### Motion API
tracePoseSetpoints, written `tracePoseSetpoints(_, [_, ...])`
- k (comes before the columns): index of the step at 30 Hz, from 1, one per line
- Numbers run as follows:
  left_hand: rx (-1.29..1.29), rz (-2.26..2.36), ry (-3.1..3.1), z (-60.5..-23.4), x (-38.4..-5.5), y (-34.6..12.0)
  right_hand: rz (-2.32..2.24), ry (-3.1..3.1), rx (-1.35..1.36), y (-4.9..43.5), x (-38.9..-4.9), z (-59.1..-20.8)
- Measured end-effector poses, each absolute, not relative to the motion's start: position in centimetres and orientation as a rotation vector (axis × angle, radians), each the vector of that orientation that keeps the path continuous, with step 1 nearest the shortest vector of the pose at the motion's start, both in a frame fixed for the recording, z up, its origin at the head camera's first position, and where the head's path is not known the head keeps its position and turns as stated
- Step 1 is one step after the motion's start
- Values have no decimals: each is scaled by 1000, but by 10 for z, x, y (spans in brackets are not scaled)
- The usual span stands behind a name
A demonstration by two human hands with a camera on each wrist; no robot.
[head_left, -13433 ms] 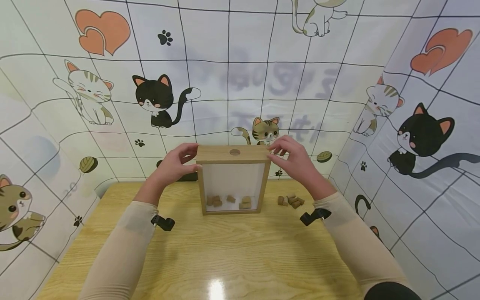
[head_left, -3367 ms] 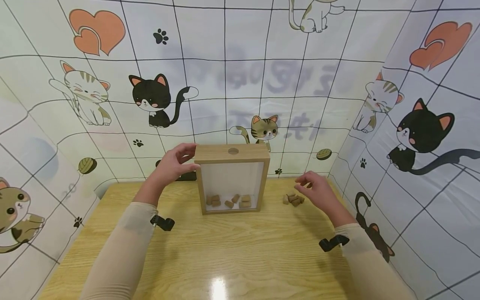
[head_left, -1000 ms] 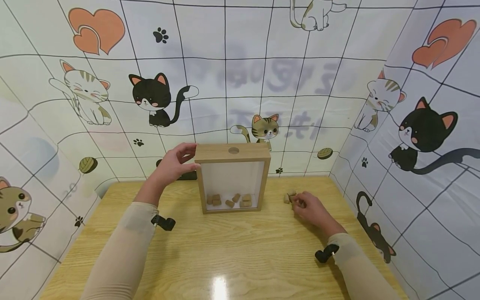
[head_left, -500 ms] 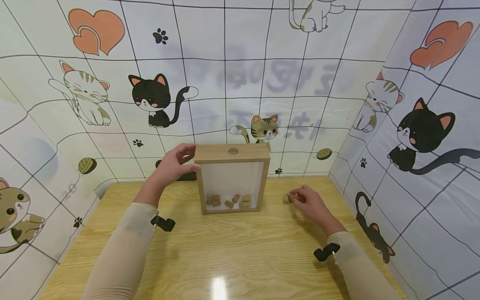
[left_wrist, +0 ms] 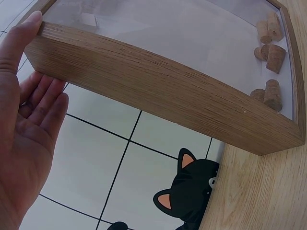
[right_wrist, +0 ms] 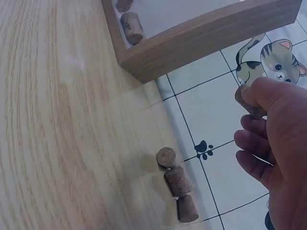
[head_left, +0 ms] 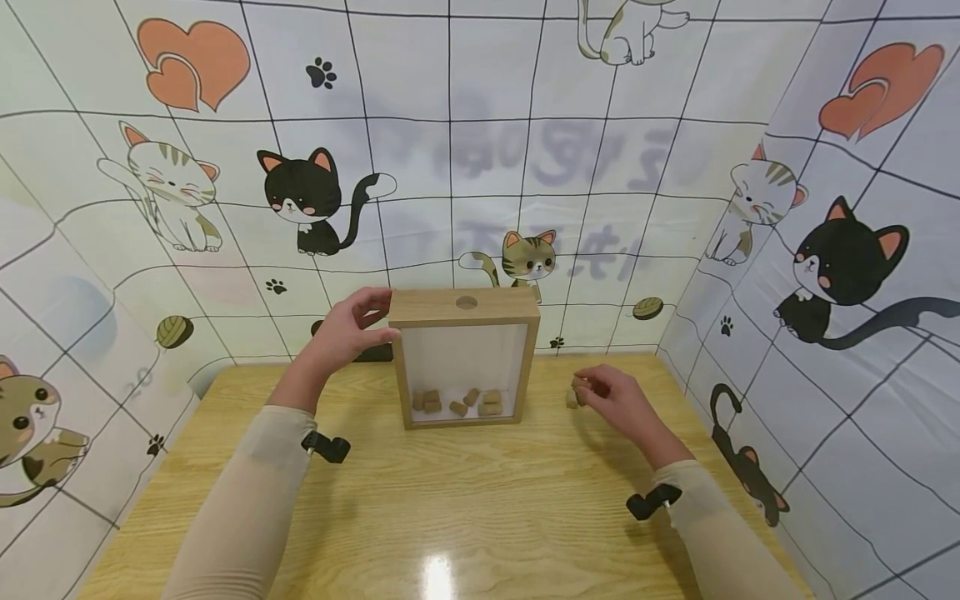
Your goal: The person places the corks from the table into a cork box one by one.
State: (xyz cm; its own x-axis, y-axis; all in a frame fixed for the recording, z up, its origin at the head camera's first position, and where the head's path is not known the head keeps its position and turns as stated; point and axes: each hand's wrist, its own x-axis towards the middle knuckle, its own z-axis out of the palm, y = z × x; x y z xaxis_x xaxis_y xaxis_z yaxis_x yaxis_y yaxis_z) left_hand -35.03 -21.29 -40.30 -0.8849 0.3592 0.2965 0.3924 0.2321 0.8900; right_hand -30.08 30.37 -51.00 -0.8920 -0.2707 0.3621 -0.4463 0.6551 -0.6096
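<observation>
both hands pinch, the right hand (head_left: 617,404) one cork (right_wrist: 248,103) near three loose corks (right_wrist: 178,182) left on the tabletop (head_left: 480,492), the left hand (head_left: 348,333) an upper corner of the upright box (head_left: 423,310) where several corks (left_wrist: 273,95) already lie at the bottom, so the work seems past halfway, with those outside remaining.

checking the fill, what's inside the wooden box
Several corks lie at the bottom of the wooden box, behind its clear front; any covered by the foremost cannot be seen.
</observation>
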Motion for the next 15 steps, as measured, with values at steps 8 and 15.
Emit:
tracePoseSetpoints(8, [-741, -1793, -2437, -402, -350, -212, 1056, -2636, 582, 299, -300, -503])
tracePoseSetpoints(15, [-747, -1788, -2434, -403, -351, -212, 1093, -2594, 536, 293, -298, -491])
